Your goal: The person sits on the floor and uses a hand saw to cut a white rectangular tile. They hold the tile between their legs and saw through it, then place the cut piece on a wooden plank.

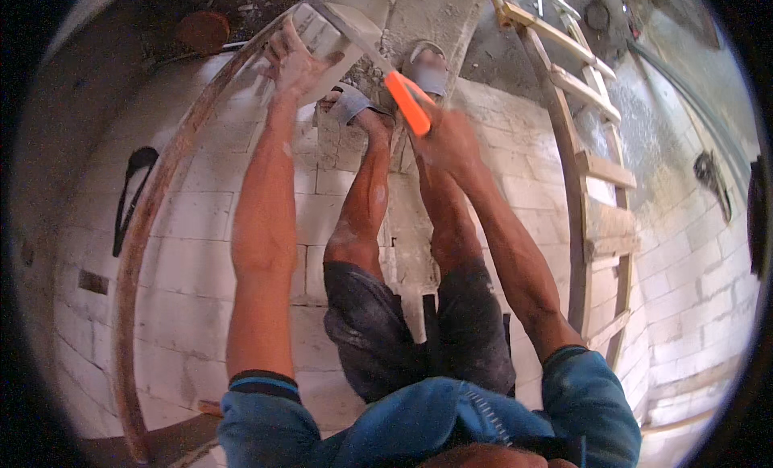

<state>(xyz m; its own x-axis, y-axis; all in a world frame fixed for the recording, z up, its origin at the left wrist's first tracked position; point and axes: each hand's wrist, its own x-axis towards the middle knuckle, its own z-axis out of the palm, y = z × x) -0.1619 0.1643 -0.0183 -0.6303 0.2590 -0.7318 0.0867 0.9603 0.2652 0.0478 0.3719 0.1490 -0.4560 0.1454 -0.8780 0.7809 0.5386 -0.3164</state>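
My right hand (452,146) is wrapped round the orange handle (409,104) of a handsaw. Its long grey blade (348,31) slants up and to the left, across a pale block (324,38). Whether the teeth are in the block cannot be made out. On the block's left part lies my left hand (295,65), its fingers spread and the thumb pointing right. My sandalled feet are close by, the left one (354,106) just below the block and the right one (428,70) to the right of the saw.
A wooden ladder (576,158) stands to the right. On the left, a long brown pole (157,194) curves through the view. Pale block walls (193,214) surround me. A round reddish-brown object (201,31) lies among rubble at the far left. A dark strap-like thing (133,190) hangs at left.
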